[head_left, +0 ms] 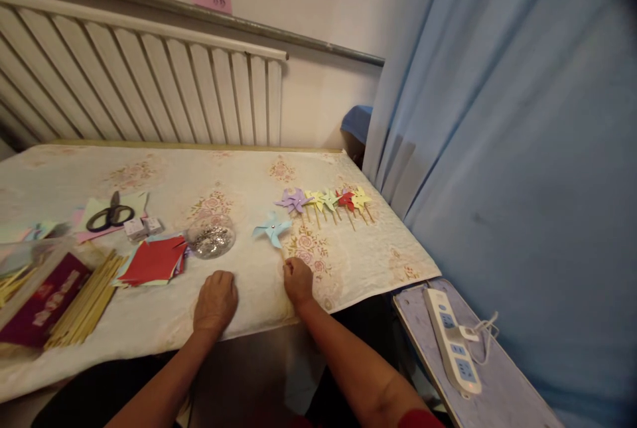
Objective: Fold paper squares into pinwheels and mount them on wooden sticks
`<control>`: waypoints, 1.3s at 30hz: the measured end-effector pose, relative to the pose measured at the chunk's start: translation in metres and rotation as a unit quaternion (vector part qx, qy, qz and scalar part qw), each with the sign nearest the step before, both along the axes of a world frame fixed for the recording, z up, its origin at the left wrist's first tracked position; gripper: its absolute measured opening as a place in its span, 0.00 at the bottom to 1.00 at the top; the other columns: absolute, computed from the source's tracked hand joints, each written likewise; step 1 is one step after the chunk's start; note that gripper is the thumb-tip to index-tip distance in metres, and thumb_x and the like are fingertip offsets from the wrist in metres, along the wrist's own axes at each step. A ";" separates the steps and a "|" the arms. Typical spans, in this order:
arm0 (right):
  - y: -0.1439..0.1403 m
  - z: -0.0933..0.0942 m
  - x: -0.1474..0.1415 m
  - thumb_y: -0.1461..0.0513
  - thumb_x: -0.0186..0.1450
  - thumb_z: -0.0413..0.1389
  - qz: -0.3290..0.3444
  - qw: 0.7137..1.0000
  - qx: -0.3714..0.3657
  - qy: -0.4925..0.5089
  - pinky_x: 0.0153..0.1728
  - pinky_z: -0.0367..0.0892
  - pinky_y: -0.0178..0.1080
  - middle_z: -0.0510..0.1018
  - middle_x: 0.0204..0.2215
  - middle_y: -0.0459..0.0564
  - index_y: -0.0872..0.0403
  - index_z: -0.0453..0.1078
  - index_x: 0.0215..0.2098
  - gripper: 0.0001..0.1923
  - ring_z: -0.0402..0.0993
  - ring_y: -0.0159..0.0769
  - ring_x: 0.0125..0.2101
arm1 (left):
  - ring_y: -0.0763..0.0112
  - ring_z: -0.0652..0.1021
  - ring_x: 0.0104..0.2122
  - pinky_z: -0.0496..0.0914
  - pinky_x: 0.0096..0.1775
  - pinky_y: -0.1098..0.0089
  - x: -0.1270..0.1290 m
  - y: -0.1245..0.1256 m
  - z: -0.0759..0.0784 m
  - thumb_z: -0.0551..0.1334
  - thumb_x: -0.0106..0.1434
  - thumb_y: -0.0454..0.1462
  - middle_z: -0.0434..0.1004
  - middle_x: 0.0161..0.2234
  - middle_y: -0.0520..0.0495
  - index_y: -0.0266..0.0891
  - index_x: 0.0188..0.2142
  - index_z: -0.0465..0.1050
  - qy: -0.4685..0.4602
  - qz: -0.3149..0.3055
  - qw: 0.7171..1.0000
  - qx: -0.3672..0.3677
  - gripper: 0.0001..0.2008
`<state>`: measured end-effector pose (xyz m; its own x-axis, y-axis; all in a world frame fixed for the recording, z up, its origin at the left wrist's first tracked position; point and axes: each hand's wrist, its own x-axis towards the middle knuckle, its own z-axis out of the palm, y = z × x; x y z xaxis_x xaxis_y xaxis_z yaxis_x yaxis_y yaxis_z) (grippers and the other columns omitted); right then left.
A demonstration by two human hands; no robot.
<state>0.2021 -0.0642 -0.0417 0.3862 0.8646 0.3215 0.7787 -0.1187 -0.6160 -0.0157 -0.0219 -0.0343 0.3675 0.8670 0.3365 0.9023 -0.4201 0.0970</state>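
Pinwheel work, late in one unit. Right hand is closed around the lower end of the stick of a light blue pinwheel, which lies flat on the worktop, head pointing away from the person. Left hand rests palm down on the cloth just beside it, fingers loosely curled, holding nothing.

Row of finished pinwheels (purple, yellow, green, red, yellow) lies further back and to the right, near the worktop's far right edge, sticks toward the person.

Judgement: blue one looks assembled, pin visible at centre; step in hand is setting it down or shifting it toward the row. Next move calls for a light grip on the stick only, so the paper blades are not crushed.

Stock at left: red paper squares, bundle of sticks, scissors, clear dish of pins.
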 end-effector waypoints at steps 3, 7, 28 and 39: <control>0.021 0.002 -0.001 0.69 0.65 0.52 -0.010 1.000 -0.003 -0.004 0.35 0.59 0.35 0.77 0.30 0.48 0.54 0.72 0.33 0.08 0.71 0.36 0.33 | 0.58 0.71 0.40 0.65 0.43 0.61 0.000 -0.001 0.001 0.52 0.65 0.33 0.70 0.35 0.41 0.39 0.33 0.69 0.001 0.000 1.000 -0.003 0.09; 0.050 0.004 -0.005 0.69 0.65 0.51 -0.013 1.000 0.003 -0.016 0.35 0.58 0.35 0.77 0.31 0.49 0.54 0.71 0.34 0.08 0.70 0.36 0.33 | 0.57 0.71 0.40 0.65 0.43 0.60 0.002 -0.004 0.005 0.52 0.66 0.33 0.71 0.35 0.41 0.39 0.34 0.68 0.015 0.009 1.000 -0.008 0.08; 0.145 0.020 -0.015 0.66 0.67 0.50 -0.122 0.987 -0.101 -0.022 0.35 0.62 0.36 0.78 0.36 0.56 0.57 0.73 0.38 0.10 0.74 0.39 0.37 | 0.58 0.69 0.38 0.63 0.42 0.60 0.004 -0.009 0.010 0.53 0.64 0.30 0.70 0.35 0.40 0.38 0.34 0.69 0.004 0.015 1.000 -0.024 0.07; 0.161 0.022 -0.012 0.68 0.66 0.50 -0.121 0.987 -0.108 -0.022 0.36 0.64 0.38 0.79 0.36 0.61 0.60 0.75 0.38 0.11 0.75 0.43 0.38 | 0.59 0.69 0.38 0.63 0.42 0.60 0.004 -0.011 0.011 0.53 0.65 0.31 0.69 0.35 0.41 0.38 0.34 0.69 0.013 0.015 1.000 -0.022 0.07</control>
<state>0.1897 0.0969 -0.0194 0.5795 0.7989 0.1609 0.7366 -0.4290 -0.5229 -0.0122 -0.0328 -0.0230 0.3500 0.8910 0.2890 0.9167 -0.3893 0.0901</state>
